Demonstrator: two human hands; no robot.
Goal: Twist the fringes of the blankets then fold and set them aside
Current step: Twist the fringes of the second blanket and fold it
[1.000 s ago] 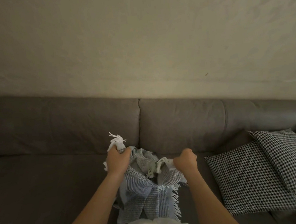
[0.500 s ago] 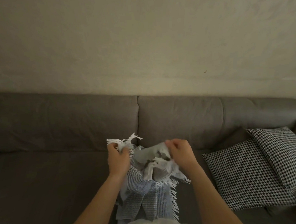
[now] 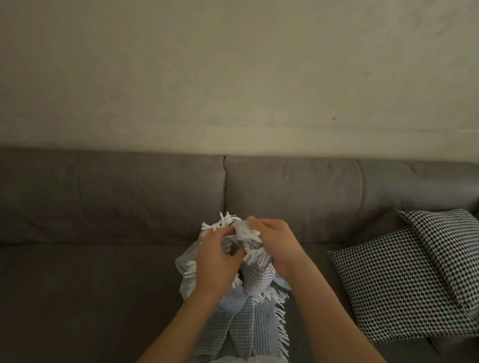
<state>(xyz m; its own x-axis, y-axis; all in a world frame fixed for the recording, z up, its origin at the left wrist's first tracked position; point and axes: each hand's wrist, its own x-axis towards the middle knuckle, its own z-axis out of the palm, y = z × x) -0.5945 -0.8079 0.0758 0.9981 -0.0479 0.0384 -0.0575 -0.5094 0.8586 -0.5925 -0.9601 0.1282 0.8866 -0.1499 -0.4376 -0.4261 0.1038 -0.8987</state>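
The left hand (image 3: pixel 218 262) and the right hand (image 3: pixel 278 246) are held close together over the middle of the sofa (image 3: pixel 93 280) seat, each clamped on the bunched top of the blue-grey blanket (image 3: pixel 241 324) — fingers curled into the cloth, knuckles nearly touching. White fringe (image 3: pixel 226 221) sticks up above the left fingers. The rest of the blanket hangs toward the sofa's front edge. Two houndstooth cushions (image 3: pixel 401 286) lean at its right end.
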